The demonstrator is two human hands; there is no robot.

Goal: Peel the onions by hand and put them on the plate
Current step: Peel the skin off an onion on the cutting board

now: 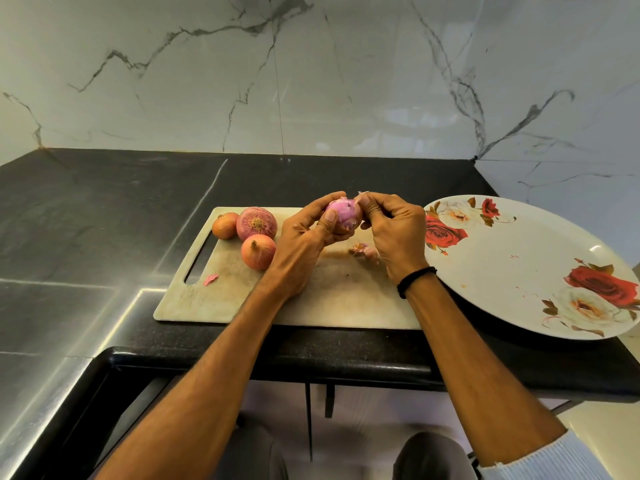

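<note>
My left hand [308, 233] grips a partly peeled purple onion [343, 213] above the pale cutting board [242, 299]. My right hand [391, 230] pinches a strip of skin at the onion's top right. Three unpeeled onions lie at the board's far left: a small one [225, 226], a large reddish one [257, 223] and an orange one [258, 251]. Torn skin [363, 251] lies on the board under my right hand. The white plate with red roses [526, 261] sits to the right, with no onion on it.
A pink scrap of skin [210, 279] lies near the board's handle slot. The board and plate rest on a black stone counter [104, 209] against a marble wall. The counter's front edge runs just below the board.
</note>
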